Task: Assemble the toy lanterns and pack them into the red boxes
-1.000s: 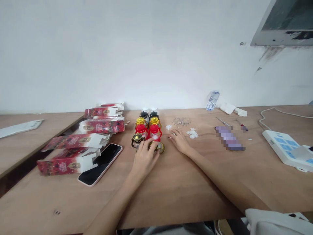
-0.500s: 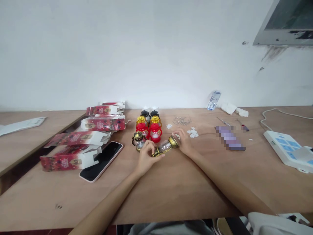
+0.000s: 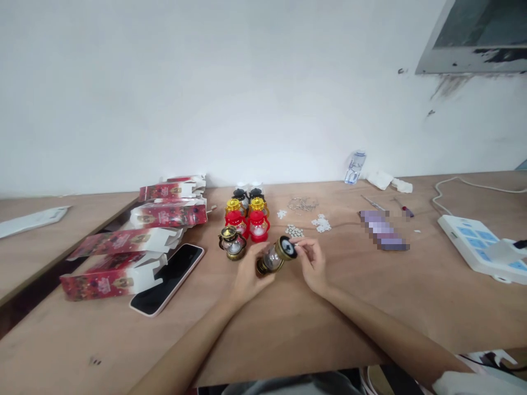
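My left hand (image 3: 250, 278) is wrapped round a small bronze toy lantern (image 3: 273, 259) with a clear middle. The lantern is tilted, and its dark round base, with a white patch on it, faces up and to the right. At the edge of that base, the fingertips of my right hand (image 3: 312, 264) are pinched together. Something tiny and pale may be between them, too small to make out. Left of my left hand stands a second bronze lantern (image 3: 233, 242). Just beyond the held lantern lie several small round silvery button cells (image 3: 295, 230).
Red lanterns (image 3: 258, 225), gold lanterns (image 3: 259, 207) and black ones stand in rows behind. Screws (image 3: 303, 204) and white pieces (image 3: 321, 223) lie in piles. Open red boxes (image 3: 111, 277) and a phone (image 3: 167, 281) are on the left, a power strip (image 3: 481, 249) on the right.
The lantern's base has turned upward and towards me. My right hand has let go of the base, moved down and right, and now pinches at its edge. The round pieces are uncovered.
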Tool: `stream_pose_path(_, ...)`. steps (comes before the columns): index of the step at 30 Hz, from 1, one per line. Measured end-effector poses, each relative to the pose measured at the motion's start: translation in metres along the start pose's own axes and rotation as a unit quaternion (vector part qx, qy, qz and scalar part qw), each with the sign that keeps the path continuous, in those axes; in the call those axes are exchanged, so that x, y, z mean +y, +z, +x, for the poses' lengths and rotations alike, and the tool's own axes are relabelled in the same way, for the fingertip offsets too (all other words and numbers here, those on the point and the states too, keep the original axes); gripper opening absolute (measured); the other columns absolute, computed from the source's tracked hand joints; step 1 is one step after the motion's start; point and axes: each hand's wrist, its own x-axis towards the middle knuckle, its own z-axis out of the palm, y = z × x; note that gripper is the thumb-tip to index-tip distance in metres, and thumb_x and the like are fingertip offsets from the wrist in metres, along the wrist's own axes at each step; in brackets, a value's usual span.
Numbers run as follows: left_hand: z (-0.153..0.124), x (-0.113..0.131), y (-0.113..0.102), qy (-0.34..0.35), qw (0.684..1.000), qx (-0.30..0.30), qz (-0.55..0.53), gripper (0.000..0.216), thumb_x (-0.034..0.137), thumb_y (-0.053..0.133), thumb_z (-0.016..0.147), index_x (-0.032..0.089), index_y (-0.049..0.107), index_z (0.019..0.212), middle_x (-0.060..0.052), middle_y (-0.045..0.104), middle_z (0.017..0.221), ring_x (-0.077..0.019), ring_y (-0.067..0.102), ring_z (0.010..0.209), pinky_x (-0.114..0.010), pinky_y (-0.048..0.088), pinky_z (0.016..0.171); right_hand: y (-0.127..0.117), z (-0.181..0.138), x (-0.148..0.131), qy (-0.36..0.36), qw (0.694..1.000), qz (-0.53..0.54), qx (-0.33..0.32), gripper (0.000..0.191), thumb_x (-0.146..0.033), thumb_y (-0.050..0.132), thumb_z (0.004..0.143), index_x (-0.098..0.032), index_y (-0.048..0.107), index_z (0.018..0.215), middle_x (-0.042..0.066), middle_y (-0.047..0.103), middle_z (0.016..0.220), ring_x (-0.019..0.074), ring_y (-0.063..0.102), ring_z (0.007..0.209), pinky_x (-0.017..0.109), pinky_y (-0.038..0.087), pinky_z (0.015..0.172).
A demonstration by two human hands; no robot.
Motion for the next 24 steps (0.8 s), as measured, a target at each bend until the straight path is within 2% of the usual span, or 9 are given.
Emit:
stream_pose_path(2, -0.002, 0.0, 0.0, 0.02, 0.998, -0.035, 0.056, 0.063, 0.017, 0.062, 0.073, 0.019, 0.033, 0.13, -0.013, 0.053, 0.123, -0.0246, 0.054, 0.111, -0.043, 0.047, 0.092, -0.002, -0.003, -0.002, -0.062, 0.996, -0.024, -0.057, 0.008, -0.018, 0.05, 0.089, -0.024, 0.052, 0.095, 0.007, 0.067, 0.099, 0.0168, 0.065, 0.097, 0.033, 0.055, 0.08)
stream_pose_path(4, -0.002, 0.0, -0.001, 0.038, 0.993, -0.043, 0.1, 0.062, 0.021, 0.062, 0.075, 0.019, 0.035, 0.13, -0.014, 0.054, 0.125, -0.0264, 0.053, 0.113, -0.045, 0.045, 0.094, -0.002, -0.004, -0.007, -0.131, 0.984, -0.05, -0.108, 0.013, -0.014, 0.053, 0.087, -0.024, 0.055, 0.096, 0.007, 0.068, 0.101, 0.0187, 0.064, 0.101, 0.036, 0.054, 0.085)
stream_pose_path(6, -0.002, 0.0, -0.002, 0.047, 0.991, -0.037, 0.118, 0.058, 0.026, 0.061, 0.078, 0.02, 0.037, 0.13, -0.014, 0.054, 0.124, -0.0267, 0.052, 0.114, -0.045, 0.045, 0.094, -0.001, -0.004, -0.014, -0.189, 0.971, -0.066, -0.134, 0.015, -0.012, 0.054, 0.085, -0.023, 0.058, 0.094, 0.008, 0.068, 0.102, 0.0203, 0.064, 0.104, 0.037, 0.054, 0.086)
stream_pose_path(8, -0.001, 0.0, -0.003, 0.052, 0.99, -0.027, 0.126, 0.056, 0.029, 0.06, 0.08, 0.02, 0.037, 0.13, -0.014, 0.054, 0.124, -0.0267, 0.052, 0.114, -0.045, 0.045, 0.094, 0.0, -0.003, -0.02, -0.217, 0.963, -0.074, -0.142, 0.015, -0.011, 0.055, 0.084, -0.023, 0.06, 0.092, 0.008, 0.068, 0.101, 0.021, 0.064, 0.104, 0.036, 0.055, 0.084)
stream_pose_path(17, 0.002, 0.004, -0.007, 0.072, 0.98, -0.04, 0.18, 0.057, 0.036, 0.061, 0.081, 0.02, 0.037, 0.131, -0.014, 0.053, 0.127, -0.0255, 0.053, 0.109, -0.04, 0.042, 0.092, 0.0, -0.001, -0.029, -0.211, 0.963, -0.127, -0.112, 0.015, -0.011, 0.056, 0.084, -0.022, 0.062, 0.092, 0.009, 0.068, 0.097, 0.0187, 0.066, 0.097, 0.032, 0.056, 0.081)
stream_pose_path(24, 0.002, 0.007, -0.007, 0.078, 0.978, -0.068, 0.182, 0.051, 0.028, 0.062, 0.078, 0.017, 0.043, 0.124, -0.012, 0.057, 0.121, -0.0247, 0.052, 0.106, -0.038, 0.04, 0.09, -0.002, -0.001, -0.02, -0.221, 0.952, -0.184, -0.107, 0.013, -0.014, 0.057, 0.084, -0.023, 0.066, 0.089, 0.003, 0.062, 0.079, 0.0123, 0.062, 0.07, 0.023, 0.052, 0.062)
